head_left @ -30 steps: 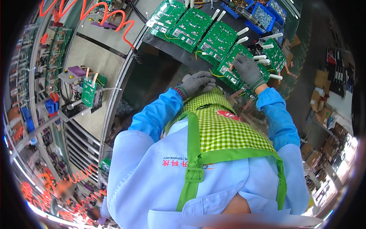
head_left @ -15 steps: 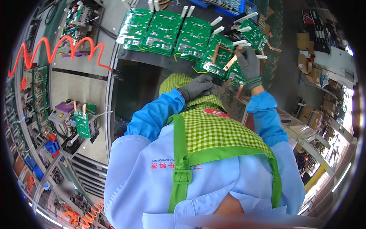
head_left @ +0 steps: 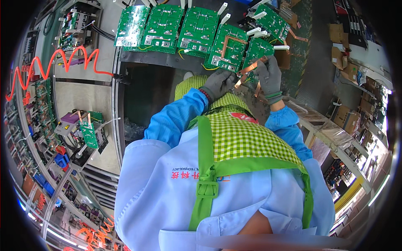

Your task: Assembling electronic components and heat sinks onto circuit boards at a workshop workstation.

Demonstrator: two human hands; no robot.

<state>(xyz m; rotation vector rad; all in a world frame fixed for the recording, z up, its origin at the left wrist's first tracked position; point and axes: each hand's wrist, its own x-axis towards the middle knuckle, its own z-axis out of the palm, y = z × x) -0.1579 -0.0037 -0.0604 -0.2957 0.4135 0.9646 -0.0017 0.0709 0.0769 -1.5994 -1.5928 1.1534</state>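
My right hand [head_left: 270,78], in a grey glove, pinches a flat copper strip [head_left: 252,66] above the near edge of the boards. Close by on the left, my left hand [head_left: 219,85], also gloved, has its fingers curled at the near edge of a green circuit board [head_left: 228,49]; what they grip is hidden. A copper frame [head_left: 224,47] lies on that board. Right of it is another green board [head_left: 256,53], partly behind the strip and my right hand. Further copper pieces [head_left: 257,88] stick out below the boards.
More green boards [head_left: 162,28] with white upright posts [head_left: 222,8] stand in a row to the left. A board with copper strips [head_left: 272,21] sits at the far right. An orange coiled hose [head_left: 58,58] hangs at the left, above a bench with a circuit assembly [head_left: 88,133].
My right hand has come nearer to me with the copper strip, which now lies lower across the boards' near edge. My left hand has moved slightly right and up, to the board's edge.
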